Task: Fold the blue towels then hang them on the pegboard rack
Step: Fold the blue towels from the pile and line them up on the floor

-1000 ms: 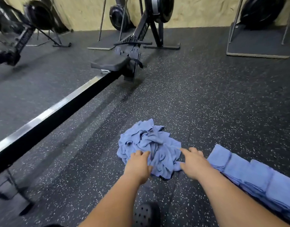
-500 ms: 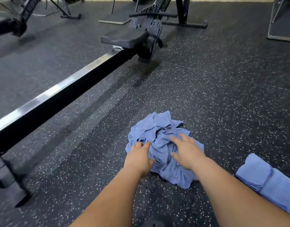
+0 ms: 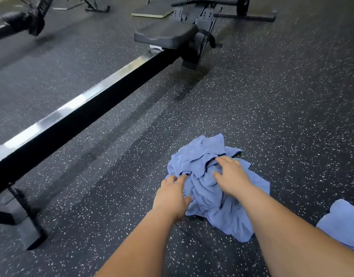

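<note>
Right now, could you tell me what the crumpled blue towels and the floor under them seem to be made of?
Crumpled blue towels: soft matte cloth, probably cotton or microfibre, judging by limp creases. Floor: likely rubber gym matting, matte black with white flecks.

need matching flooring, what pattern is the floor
The floor is black with white speckles; head view shows it.

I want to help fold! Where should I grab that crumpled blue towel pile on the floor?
Pinch the loose flap sticking out at the far edge of the crumpled towel pile, coming from above. It lies flat and free on the floor, while the middle is tangled folds.
</note>
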